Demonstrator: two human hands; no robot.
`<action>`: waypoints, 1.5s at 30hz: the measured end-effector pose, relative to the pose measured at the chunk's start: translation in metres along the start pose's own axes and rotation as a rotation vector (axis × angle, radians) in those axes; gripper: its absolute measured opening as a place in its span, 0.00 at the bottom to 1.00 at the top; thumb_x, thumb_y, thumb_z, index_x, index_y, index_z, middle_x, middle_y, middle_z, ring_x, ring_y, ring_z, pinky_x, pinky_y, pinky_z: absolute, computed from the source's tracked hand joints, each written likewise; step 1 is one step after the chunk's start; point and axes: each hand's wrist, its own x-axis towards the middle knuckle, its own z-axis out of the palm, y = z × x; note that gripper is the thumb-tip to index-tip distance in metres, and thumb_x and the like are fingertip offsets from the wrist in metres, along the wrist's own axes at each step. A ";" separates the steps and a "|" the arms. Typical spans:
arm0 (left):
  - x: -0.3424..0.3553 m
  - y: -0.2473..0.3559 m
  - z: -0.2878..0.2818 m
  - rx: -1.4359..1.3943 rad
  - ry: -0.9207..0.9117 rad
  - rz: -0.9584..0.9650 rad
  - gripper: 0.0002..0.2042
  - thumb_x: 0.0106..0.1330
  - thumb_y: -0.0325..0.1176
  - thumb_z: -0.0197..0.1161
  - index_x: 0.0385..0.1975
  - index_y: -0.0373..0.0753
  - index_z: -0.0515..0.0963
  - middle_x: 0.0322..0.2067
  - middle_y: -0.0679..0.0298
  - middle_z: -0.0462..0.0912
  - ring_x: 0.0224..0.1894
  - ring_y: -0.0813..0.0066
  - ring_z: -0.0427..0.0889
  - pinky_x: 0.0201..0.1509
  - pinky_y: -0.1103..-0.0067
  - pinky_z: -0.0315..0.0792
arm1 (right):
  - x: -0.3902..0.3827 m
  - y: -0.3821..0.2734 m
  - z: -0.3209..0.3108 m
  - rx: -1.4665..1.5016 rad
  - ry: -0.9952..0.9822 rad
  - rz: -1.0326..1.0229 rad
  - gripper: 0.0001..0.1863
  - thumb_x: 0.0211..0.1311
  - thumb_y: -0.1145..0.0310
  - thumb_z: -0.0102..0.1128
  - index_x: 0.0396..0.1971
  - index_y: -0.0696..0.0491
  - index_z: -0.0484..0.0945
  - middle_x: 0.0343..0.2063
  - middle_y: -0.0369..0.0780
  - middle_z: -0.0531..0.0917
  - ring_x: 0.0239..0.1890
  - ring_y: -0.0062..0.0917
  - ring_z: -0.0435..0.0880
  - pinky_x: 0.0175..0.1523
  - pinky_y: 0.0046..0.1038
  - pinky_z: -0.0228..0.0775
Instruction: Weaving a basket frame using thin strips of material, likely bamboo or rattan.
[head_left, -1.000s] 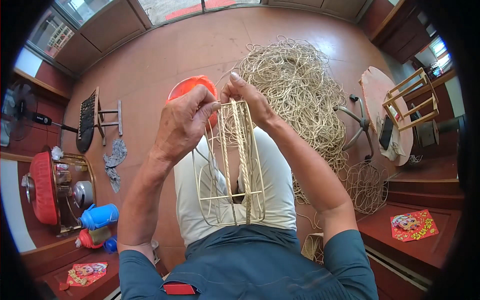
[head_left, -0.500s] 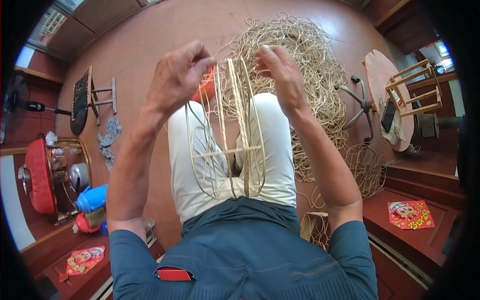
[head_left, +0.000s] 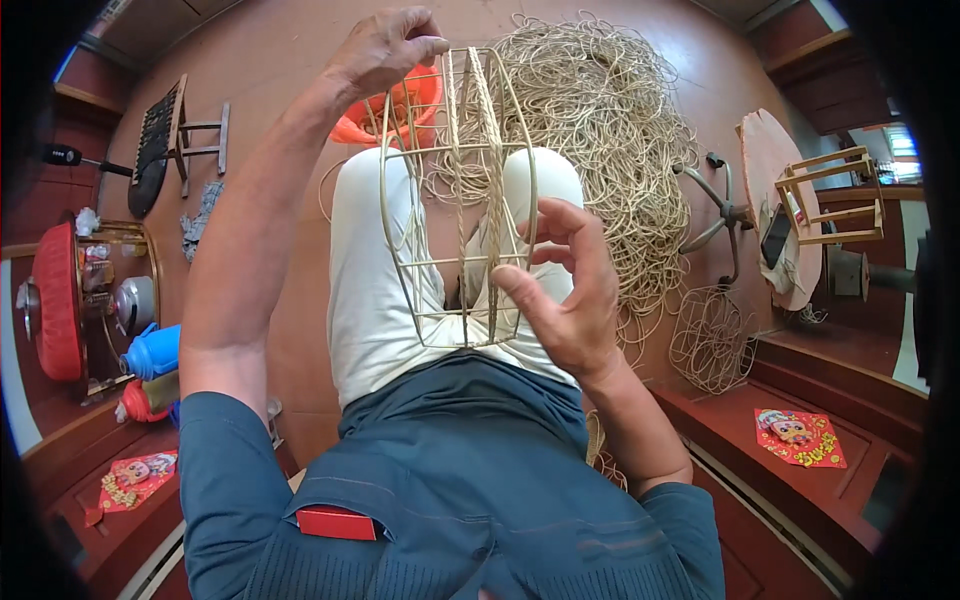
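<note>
An oblong open frame of thin wire-like rods (head_left: 534, 170) stands over my thighs, with cross rods near its top and bottom. Two pale cords run lengthwise through it, and the right one, a braided cord (head_left: 482, 85), is thicker. My left hand (head_left: 392, 48) is at the far upper edge of the frame, its thumb and fingers closed in a pinch there. Beside the lower right part hovers my right hand (head_left: 572, 290), with its fingers curved and spread from the thumb. The thumb tip is close to the braided cord; whether it touches, I cannot tell.
A large heap of pale cord (head_left: 610, 120) covers the floor ahead right. An orange-red basin (head_left: 408, 105) sits beyond my left knee. Right are a metal stand base (head_left: 725, 212), a wire bundle (head_left: 712, 340) and a small wooden stool (head_left: 830, 205); left, a blue flask (head_left: 155, 352).
My left hand has moved up and away to the frame's far edge. My right hand has come down from the top to the lower right side. The frame now shows more fully.
</note>
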 end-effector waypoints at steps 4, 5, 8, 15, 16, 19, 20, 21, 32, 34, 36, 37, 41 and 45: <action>0.006 -0.007 0.006 -0.006 -0.017 -0.004 0.10 0.71 0.36 0.69 0.36 0.34 0.86 0.32 0.55 0.90 0.35 0.69 0.87 0.39 0.69 0.80 | -0.006 0.002 0.012 -0.267 0.031 -0.127 0.43 0.57 0.65 0.84 0.71 0.59 0.70 0.50 0.44 0.84 0.47 0.31 0.87 0.48 0.32 0.82; 0.007 -0.011 0.007 -0.022 -0.005 0.016 0.10 0.71 0.36 0.69 0.36 0.34 0.86 0.32 0.55 0.90 0.34 0.69 0.87 0.39 0.70 0.80 | -0.007 0.001 0.016 -0.293 0.019 -0.109 0.43 0.59 0.65 0.83 0.71 0.58 0.69 0.52 0.44 0.84 0.48 0.30 0.87 0.49 0.31 0.82; 0.009 -0.023 0.005 -0.029 -0.086 0.057 0.12 0.76 0.40 0.67 0.39 0.36 0.85 0.33 0.67 0.87 0.36 0.77 0.82 0.41 0.73 0.76 | -0.005 0.000 0.020 -0.329 0.056 -0.119 0.42 0.58 0.67 0.82 0.71 0.58 0.71 0.49 0.43 0.86 0.45 0.29 0.88 0.45 0.29 0.82; 0.007 -0.022 0.008 -0.075 -0.058 0.098 0.12 0.76 0.40 0.66 0.40 0.36 0.85 0.33 0.67 0.87 0.37 0.78 0.82 0.41 0.75 0.76 | -0.004 0.002 0.028 -0.300 0.117 -0.106 0.36 0.59 0.73 0.75 0.69 0.59 0.72 0.48 0.43 0.87 0.41 0.27 0.89 0.42 0.28 0.82; 0.006 -0.018 0.007 -0.061 -0.062 0.084 0.12 0.76 0.40 0.66 0.40 0.36 0.85 0.33 0.66 0.87 0.37 0.78 0.83 0.42 0.75 0.76 | -0.004 0.002 0.029 -0.301 0.119 -0.105 0.36 0.59 0.73 0.75 0.69 0.59 0.72 0.48 0.43 0.87 0.41 0.27 0.89 0.42 0.28 0.82; 0.006 -0.022 0.006 -0.052 -0.057 0.086 0.12 0.76 0.40 0.67 0.40 0.35 0.85 0.33 0.66 0.87 0.37 0.77 0.83 0.43 0.75 0.77 | -0.004 -0.001 0.032 -0.207 0.146 -0.092 0.36 0.56 0.73 0.76 0.66 0.59 0.73 0.43 0.41 0.86 0.36 0.32 0.88 0.39 0.31 0.82; 0.007 -0.023 0.007 -0.062 -0.052 0.102 0.13 0.76 0.40 0.67 0.40 0.35 0.85 0.33 0.66 0.87 0.37 0.77 0.83 0.44 0.74 0.77 | -0.004 -0.002 0.031 -0.185 0.134 -0.078 0.35 0.57 0.73 0.75 0.66 0.59 0.73 0.43 0.41 0.86 0.36 0.31 0.88 0.39 0.31 0.82; 0.007 -0.025 0.007 -0.062 -0.051 0.104 0.13 0.76 0.40 0.67 0.40 0.35 0.85 0.33 0.66 0.87 0.37 0.77 0.83 0.44 0.74 0.77 | -0.004 -0.004 0.030 -0.162 0.121 -0.064 0.34 0.59 0.73 0.75 0.66 0.59 0.72 0.44 0.42 0.86 0.36 0.30 0.89 0.39 0.31 0.82; 0.013 -0.014 0.003 -0.032 -0.003 0.073 0.08 0.70 0.34 0.69 0.34 0.35 0.85 0.30 0.58 0.89 0.33 0.70 0.86 0.39 0.70 0.79 | 0.060 -0.005 -0.008 0.072 0.116 0.036 0.18 0.82 0.58 0.56 0.50 0.59 0.85 0.35 0.40 0.89 0.36 0.20 0.85 0.41 0.25 0.76; 0.014 -0.012 -0.002 -0.071 -0.009 0.040 0.08 0.70 0.33 0.68 0.33 0.35 0.85 0.30 0.58 0.89 0.33 0.70 0.86 0.38 0.70 0.79 | 0.071 -0.012 -0.011 0.175 -0.049 0.226 0.20 0.81 0.55 0.57 0.47 0.58 0.87 0.30 0.37 0.89 0.35 0.18 0.84 0.40 0.24 0.75; 0.016 -0.011 -0.010 0.037 0.017 0.087 0.07 0.70 0.33 0.68 0.33 0.36 0.85 0.29 0.59 0.89 0.33 0.71 0.86 0.38 0.71 0.80 | 0.081 -0.014 -0.009 0.131 -0.081 0.209 0.21 0.81 0.53 0.59 0.46 0.57 0.87 0.29 0.37 0.88 0.34 0.18 0.84 0.40 0.24 0.76; 0.019 -0.010 -0.018 0.040 0.021 0.083 0.07 0.70 0.33 0.68 0.33 0.36 0.85 0.29 0.59 0.89 0.33 0.71 0.86 0.38 0.71 0.80 | 0.086 -0.013 -0.007 0.087 -0.112 0.191 0.21 0.80 0.52 0.60 0.45 0.57 0.88 0.28 0.36 0.88 0.33 0.18 0.84 0.40 0.24 0.76; 0.035 0.018 -0.036 0.099 0.074 0.122 0.08 0.71 0.34 0.67 0.34 0.35 0.85 0.29 0.59 0.89 0.33 0.71 0.86 0.38 0.71 0.79 | 0.100 0.004 -0.013 0.012 -0.100 0.203 0.22 0.79 0.50 0.61 0.43 0.57 0.87 0.28 0.37 0.89 0.33 0.18 0.85 0.40 0.25 0.77; 0.030 0.022 -0.045 0.113 0.194 0.211 0.10 0.72 0.36 0.67 0.36 0.34 0.85 0.31 0.58 0.90 0.33 0.69 0.87 0.38 0.70 0.79 | 0.098 0.029 0.001 -0.058 -0.044 0.117 0.20 0.79 0.52 0.61 0.39 0.57 0.84 0.30 0.42 0.89 0.34 0.25 0.89 0.40 0.31 0.79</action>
